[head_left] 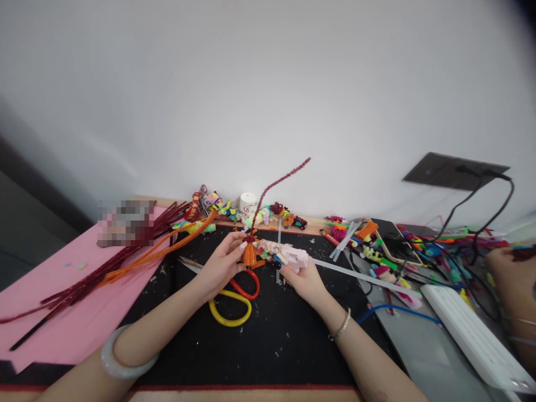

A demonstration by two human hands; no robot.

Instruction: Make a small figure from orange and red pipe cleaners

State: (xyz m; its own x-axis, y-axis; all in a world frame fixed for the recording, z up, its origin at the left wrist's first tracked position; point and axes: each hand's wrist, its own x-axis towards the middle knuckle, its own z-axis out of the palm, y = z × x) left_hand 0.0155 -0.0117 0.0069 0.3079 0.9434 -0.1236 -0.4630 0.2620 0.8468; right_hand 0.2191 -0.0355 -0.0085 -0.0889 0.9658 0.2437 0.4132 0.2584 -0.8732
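Pinching a small orange craft piece (pixel 250 257) above the black mat (pixel 268 352), the fingers of a person's left hand (pixel 226 255) press close, while the right hand (pixel 306 283) wraps a pink glue gun (pixel 296 257), its front end just beside the piece. Topped by a long, fuzzy red stem (pixel 273 184), the piece looks light, soft and easily bent, best held low on its orange body, clear of the gun's nose.

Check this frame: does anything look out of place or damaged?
A pixelated block hides whatever lies on the far end of the pink sheet. Pale scraps litter the black mat, looking slightly untidy; no damage is evident.
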